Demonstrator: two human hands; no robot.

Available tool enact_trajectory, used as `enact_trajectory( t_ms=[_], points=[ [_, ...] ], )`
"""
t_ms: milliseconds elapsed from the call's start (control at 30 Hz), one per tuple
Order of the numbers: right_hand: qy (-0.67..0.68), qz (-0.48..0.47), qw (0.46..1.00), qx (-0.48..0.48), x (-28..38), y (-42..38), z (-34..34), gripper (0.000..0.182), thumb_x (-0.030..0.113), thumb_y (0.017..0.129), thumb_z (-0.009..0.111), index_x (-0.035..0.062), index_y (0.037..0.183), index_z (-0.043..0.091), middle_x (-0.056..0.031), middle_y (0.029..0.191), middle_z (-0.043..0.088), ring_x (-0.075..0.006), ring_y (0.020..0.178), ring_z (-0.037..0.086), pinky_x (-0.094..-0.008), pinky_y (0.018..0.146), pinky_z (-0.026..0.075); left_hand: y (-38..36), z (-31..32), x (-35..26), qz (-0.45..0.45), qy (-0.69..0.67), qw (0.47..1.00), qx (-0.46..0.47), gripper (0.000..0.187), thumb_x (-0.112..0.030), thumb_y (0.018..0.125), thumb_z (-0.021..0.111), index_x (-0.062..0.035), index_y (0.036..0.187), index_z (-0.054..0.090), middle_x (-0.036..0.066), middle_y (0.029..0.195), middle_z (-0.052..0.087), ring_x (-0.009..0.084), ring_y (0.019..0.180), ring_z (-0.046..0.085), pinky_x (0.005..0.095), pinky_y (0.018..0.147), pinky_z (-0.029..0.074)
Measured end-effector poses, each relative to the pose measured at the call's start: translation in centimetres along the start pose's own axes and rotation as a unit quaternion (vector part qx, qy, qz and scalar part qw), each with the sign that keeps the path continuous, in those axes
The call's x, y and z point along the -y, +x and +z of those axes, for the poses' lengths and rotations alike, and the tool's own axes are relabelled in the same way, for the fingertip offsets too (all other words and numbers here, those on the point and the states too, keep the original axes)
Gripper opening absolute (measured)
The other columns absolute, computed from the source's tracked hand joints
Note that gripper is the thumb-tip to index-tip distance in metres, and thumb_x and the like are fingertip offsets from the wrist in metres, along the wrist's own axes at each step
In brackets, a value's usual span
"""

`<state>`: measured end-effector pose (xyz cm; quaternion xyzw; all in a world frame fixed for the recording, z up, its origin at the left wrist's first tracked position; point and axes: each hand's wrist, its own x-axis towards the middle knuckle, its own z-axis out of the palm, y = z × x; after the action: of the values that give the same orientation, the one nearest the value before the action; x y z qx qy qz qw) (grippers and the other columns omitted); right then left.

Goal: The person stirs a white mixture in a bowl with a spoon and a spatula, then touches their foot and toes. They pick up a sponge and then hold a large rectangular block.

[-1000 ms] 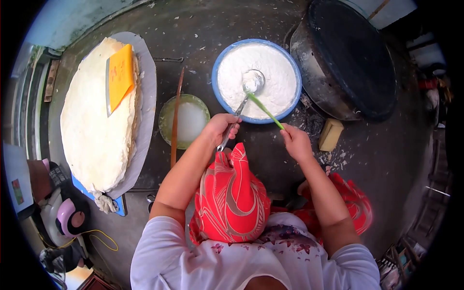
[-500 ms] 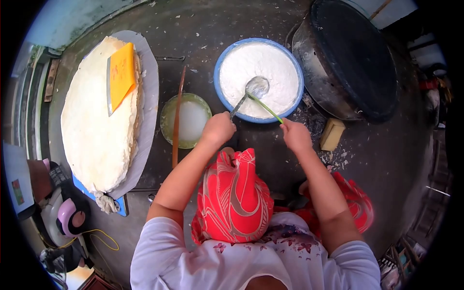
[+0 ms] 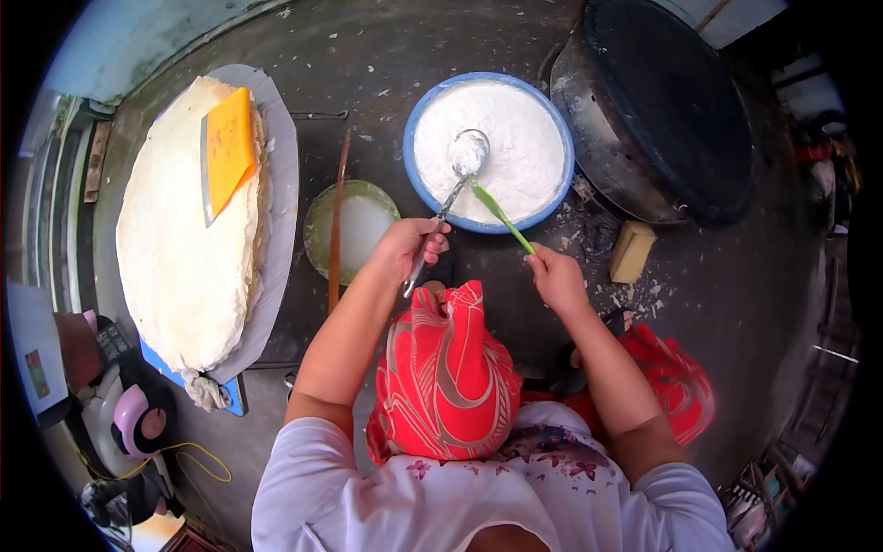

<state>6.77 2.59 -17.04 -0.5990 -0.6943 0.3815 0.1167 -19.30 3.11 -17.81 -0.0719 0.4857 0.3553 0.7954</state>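
Note:
My left hand [image 3: 413, 248] is wrapped round the handle of a metal ladle [image 3: 470, 153]. The ladle's round bowl is smeared with white and overlaps the white batter-like mass [image 3: 533, 138] in a blue-rimmed basin [image 3: 568, 138]. Between the fingers of my right hand [image 3: 557, 279] is the thin handle of a green spatula [image 3: 498, 212]. Its flat green head lies over the basin's near side, close beside the ladle's neck. Left of my left hand stands a greenish bowl [image 3: 315, 230] of milky liquid, with a long brown stick [image 3: 337, 207] across it.
A stack of large pale round sheets [image 3: 179, 230] lies on a grey board [image 3: 281, 175] at left, a yellow packet [image 3: 230, 147] on top. Right of the basin stands a drum-shaped stove [image 3: 589, 138] under a big black round pan [image 3: 676, 101]. A yellowish block [image 3: 632, 253] sits near crumbs.
The ladle has turned and moved up and left, its white-coated bowl now showing. My left hand has shifted slightly left and opened to view; the green spatula's head has come apart from the ladle bowl.

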Motion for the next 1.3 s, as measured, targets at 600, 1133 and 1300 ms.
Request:
enact_trajectory(
  t_ms=[600,1133,1300],
  points=[
    [0.348,0.259,0.879,0.199,3.9,-1.3,-1.6,0.025,0.022,0.093,0.045,0.0077,0.111,0.056,-0.0007,0.056,0.05,-0.0071,0.037,0.039,-0.0209,0.032,0.027,1.9,-2.7,2.1,-0.131,-0.399,0.868,0.266,0.03,-0.021,0.093,0.039,0.007,0.099,0.05,0.003,0.066,0.042,0.0078,0.044,0.037,0.0222,0.042,0.033],
    [-0.066,0.026,0.997,-0.038,0.6,4.0,0.5,0.027,0.016,0.087,0.048,0.0027,0.108,0.058,-0.0223,0.085,0.062,-0.0391,0.082,0.059,-0.0457,0.071,0.046,0.9,-2.1,2.6,-0.093,-0.355,0.883,0.293,0.034,-0.023,0.094,0.042,0.0086,0.103,0.05,0.004,0.067,0.044,0.0078,0.05,0.043,0.0214,0.042,0.038],
    [0.033,0.046,0.997,-0.045,-0.8,2.6,0.1,0.026,0.014,0.088,0.048,0.0044,0.11,0.057,-0.0196,0.08,0.063,-0.0344,0.075,0.062,-0.0402,0.066,0.047,2.3,-4.4,3.5,0.181,0.447,0.858,-0.178,0.027,-0.024,0.09,0.049,0.0022,0.096,0.055,0.008,0.066,0.054,0.016,0.058,0.058,0.0281,0.044,0.044]
  ],
)
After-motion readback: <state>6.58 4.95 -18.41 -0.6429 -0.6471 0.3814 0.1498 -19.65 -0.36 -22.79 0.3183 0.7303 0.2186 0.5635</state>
